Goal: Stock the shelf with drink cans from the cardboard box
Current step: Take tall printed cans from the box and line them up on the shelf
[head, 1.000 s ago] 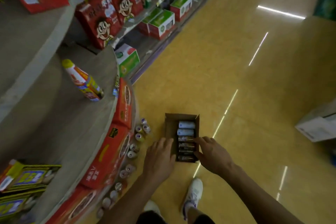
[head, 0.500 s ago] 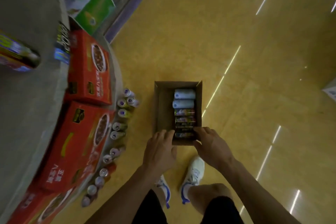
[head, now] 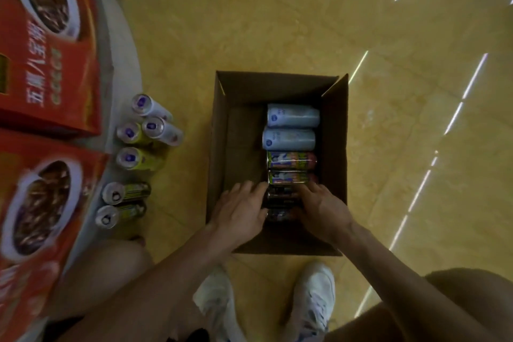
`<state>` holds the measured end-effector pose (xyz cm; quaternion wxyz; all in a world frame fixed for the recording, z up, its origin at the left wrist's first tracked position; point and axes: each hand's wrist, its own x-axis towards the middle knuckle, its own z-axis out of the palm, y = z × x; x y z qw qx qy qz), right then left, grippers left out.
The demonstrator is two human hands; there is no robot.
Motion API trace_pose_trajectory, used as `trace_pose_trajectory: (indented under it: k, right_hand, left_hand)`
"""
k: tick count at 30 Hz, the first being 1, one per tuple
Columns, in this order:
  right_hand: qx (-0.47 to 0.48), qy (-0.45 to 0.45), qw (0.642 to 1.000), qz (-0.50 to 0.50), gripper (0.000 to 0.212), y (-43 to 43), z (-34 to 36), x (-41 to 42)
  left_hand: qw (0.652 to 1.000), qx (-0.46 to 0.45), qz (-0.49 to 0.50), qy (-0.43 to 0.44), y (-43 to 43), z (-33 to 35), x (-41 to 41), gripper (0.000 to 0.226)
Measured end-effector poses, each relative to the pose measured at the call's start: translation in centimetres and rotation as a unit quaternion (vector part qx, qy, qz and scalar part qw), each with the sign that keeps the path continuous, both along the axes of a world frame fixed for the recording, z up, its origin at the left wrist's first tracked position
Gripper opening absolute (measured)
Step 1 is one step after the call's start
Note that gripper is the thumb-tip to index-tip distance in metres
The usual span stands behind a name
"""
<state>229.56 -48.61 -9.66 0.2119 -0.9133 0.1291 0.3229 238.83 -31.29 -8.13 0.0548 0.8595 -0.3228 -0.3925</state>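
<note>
You have crouched closer, and both hands now reach into the box [head: 219, 147]. Its cans [head: 291, 159] lie in one row along the right wall, long axes left-right. Your left hand [head: 241, 214] meets the near cans' left ends, your right hand [head: 323, 211] the right ends; whether either grips yet, I cannot tell.
</note>
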Motion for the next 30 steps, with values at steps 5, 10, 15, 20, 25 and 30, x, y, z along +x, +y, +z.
trace_pose_trajectory:
  k: [5,10,15,20,25,30]
  right_hand:
    - [-0.058,0.035,0.997,0.046,0.079,-0.3,-5.1,1.7]
    - [-0.133,0.042,0.988,0.073,0.07,-0.8,-7.4,2.7]
    - [-0.162,0.002,0.984,0.068,0.062,-0.5,-8.8,2.5]
    - [-0.188,-0.019,0.979,0.082,0.054,-0.5,-9.8,2.2]
    - [-0.159,0.003,0.985,0.063,0.067,-0.4,-9.1,2.7]
    - [-0.062,0.029,0.998,-0.015,0.073,-0.5,-7.7,2.7]
  left_hand:
    - [1.0,-0.005,-0.012,-0.022,-0.8,-4.4,2.0,0.063]
    - [0.999,-0.021,-0.031,-0.017,-2.8,-7.9,1.2,0.063]
    - [0.999,0.001,-0.027,0.033,-4.4,-9.6,0.8,0.068]
    - [0.993,-0.016,0.057,0.1,-4.7,-10.8,0.7,0.074]
    - [0.98,-0.054,0.144,0.123,-4.9,-10.0,1.7,0.061]
    - [0.96,-0.071,0.248,0.114,-5.0,-8.8,2.2,0.048]
